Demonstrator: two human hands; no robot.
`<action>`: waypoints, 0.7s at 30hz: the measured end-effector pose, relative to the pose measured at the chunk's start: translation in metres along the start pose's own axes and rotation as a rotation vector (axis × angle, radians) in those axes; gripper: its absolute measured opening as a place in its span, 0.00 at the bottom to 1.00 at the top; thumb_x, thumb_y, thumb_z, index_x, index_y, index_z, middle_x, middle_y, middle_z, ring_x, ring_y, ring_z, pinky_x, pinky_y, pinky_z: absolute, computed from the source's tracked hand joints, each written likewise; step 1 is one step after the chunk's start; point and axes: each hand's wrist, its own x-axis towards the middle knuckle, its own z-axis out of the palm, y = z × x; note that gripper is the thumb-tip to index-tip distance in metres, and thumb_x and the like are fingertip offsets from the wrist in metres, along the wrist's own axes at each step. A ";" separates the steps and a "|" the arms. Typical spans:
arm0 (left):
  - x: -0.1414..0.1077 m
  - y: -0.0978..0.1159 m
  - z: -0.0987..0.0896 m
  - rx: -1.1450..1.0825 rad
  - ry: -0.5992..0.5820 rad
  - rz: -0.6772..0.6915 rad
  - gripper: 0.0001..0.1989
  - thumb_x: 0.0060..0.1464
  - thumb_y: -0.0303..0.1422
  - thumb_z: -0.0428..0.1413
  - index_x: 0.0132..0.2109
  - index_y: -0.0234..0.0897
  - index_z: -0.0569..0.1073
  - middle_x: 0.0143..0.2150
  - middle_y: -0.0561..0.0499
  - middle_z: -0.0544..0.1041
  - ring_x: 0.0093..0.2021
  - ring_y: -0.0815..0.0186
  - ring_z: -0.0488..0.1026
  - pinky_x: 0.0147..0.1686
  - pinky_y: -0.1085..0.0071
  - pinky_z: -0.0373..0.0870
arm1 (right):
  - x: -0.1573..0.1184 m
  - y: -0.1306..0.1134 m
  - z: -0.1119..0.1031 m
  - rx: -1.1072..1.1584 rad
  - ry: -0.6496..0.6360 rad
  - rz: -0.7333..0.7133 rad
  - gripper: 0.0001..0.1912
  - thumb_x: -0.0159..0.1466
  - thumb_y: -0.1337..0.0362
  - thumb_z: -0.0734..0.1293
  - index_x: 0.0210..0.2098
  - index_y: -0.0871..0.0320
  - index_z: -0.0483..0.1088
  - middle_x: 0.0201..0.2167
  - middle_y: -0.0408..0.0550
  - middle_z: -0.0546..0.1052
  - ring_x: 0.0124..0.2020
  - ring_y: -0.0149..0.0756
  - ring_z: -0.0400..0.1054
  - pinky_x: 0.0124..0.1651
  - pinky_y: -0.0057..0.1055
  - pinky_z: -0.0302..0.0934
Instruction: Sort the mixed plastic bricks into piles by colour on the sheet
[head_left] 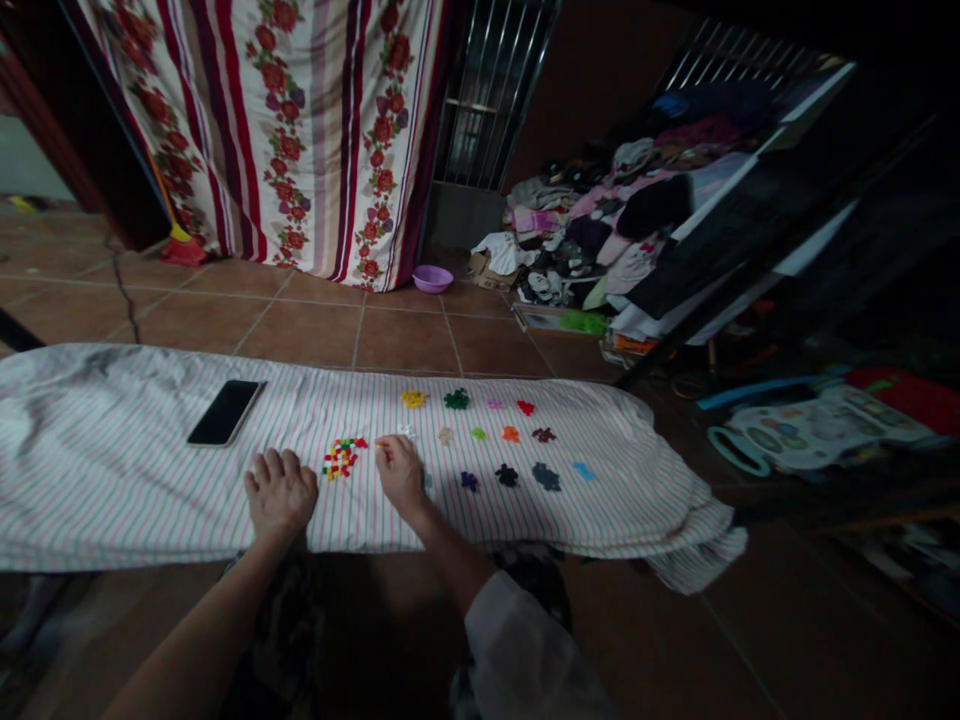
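We are resting the left hand (280,490) palm down, fingers loosely curled and gripping nothing, on the striped cloth (112,470) that is covering the floor. The mixed pile of small coloured pieces (341,458) is lying just to the right of this hand, between the two hands. We are holding the right hand (400,470) on the far side of that pile, fingertips pinched at something small; the item is too small for us to identify.

Sorted piles are lying in rows to the right of the mixed pile: a yellow pile (412,399), a green pile (456,399) and a red pile (526,407) in the far row, an orange pile (510,434) in the middle row, and a black pile (507,475) and a blue pile (583,470) in the near row.

A dark phone (225,412) is lying face up on the cloth, to the left of the mixed pile and beyond the left hand.
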 end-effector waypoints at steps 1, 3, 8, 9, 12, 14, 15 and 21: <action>0.000 0.001 0.000 -0.007 -0.012 -0.013 0.23 0.59 0.35 0.39 0.52 0.24 0.68 0.58 0.29 0.67 0.63 0.43 0.58 0.58 0.48 0.55 | 0.008 0.006 -0.006 0.001 0.026 0.016 0.11 0.64 0.70 0.59 0.39 0.57 0.73 0.39 0.48 0.75 0.43 0.34 0.70 0.48 0.30 0.64; 0.000 0.004 0.000 -0.019 -0.021 -0.043 0.24 0.58 0.34 0.39 0.54 0.23 0.68 0.59 0.29 0.66 0.64 0.42 0.57 0.59 0.48 0.54 | 0.023 0.020 -0.016 0.001 0.062 0.048 0.12 0.63 0.70 0.59 0.39 0.57 0.73 0.39 0.49 0.75 0.43 0.35 0.70 0.48 0.31 0.64; -0.001 0.008 0.000 -0.002 0.008 -0.052 0.24 0.59 0.33 0.39 0.53 0.22 0.68 0.59 0.29 0.66 0.64 0.42 0.56 0.60 0.48 0.53 | 0.057 0.053 -0.034 -0.003 0.127 0.116 0.12 0.63 0.70 0.60 0.39 0.59 0.74 0.40 0.51 0.76 0.43 0.35 0.70 0.50 0.31 0.64; -0.001 0.008 0.000 0.005 0.008 -0.050 0.23 0.59 0.33 0.39 0.53 0.22 0.68 0.59 0.29 0.66 0.64 0.42 0.57 0.60 0.48 0.53 | 0.062 0.059 -0.035 -0.010 0.129 0.137 0.12 0.62 0.70 0.60 0.38 0.59 0.74 0.40 0.50 0.76 0.43 0.36 0.70 0.50 0.31 0.63; -0.001 0.008 -0.001 0.028 0.009 -0.043 0.23 0.59 0.33 0.39 0.53 0.23 0.68 0.60 0.29 0.65 0.64 0.42 0.57 0.59 0.48 0.54 | 0.077 0.074 -0.038 -0.050 0.121 0.206 0.13 0.61 0.70 0.60 0.38 0.57 0.75 0.40 0.49 0.77 0.44 0.36 0.70 0.51 0.32 0.63; 0.000 0.008 -0.002 0.041 0.017 -0.033 0.23 0.59 0.33 0.39 0.53 0.23 0.68 0.59 0.29 0.66 0.64 0.42 0.57 0.59 0.48 0.54 | 0.086 0.082 -0.039 -0.084 0.118 0.238 0.15 0.61 0.71 0.59 0.40 0.56 0.76 0.40 0.49 0.77 0.43 0.36 0.71 0.51 0.32 0.63; 0.000 0.008 -0.003 0.044 0.021 -0.029 0.23 0.59 0.34 0.39 0.52 0.23 0.68 0.59 0.29 0.66 0.63 0.42 0.57 0.59 0.48 0.55 | 0.090 0.086 -0.039 -0.101 0.113 0.246 0.16 0.61 0.71 0.59 0.40 0.57 0.76 0.41 0.50 0.78 0.43 0.36 0.71 0.51 0.31 0.63; 0.000 0.008 -0.001 0.017 0.038 -0.033 0.22 0.58 0.34 0.40 0.52 0.24 0.69 0.58 0.29 0.67 0.63 0.42 0.58 0.58 0.48 0.55 | 0.113 0.104 -0.038 -0.184 0.055 0.270 0.16 0.60 0.72 0.59 0.41 0.58 0.77 0.40 0.51 0.79 0.44 0.36 0.71 0.50 0.28 0.62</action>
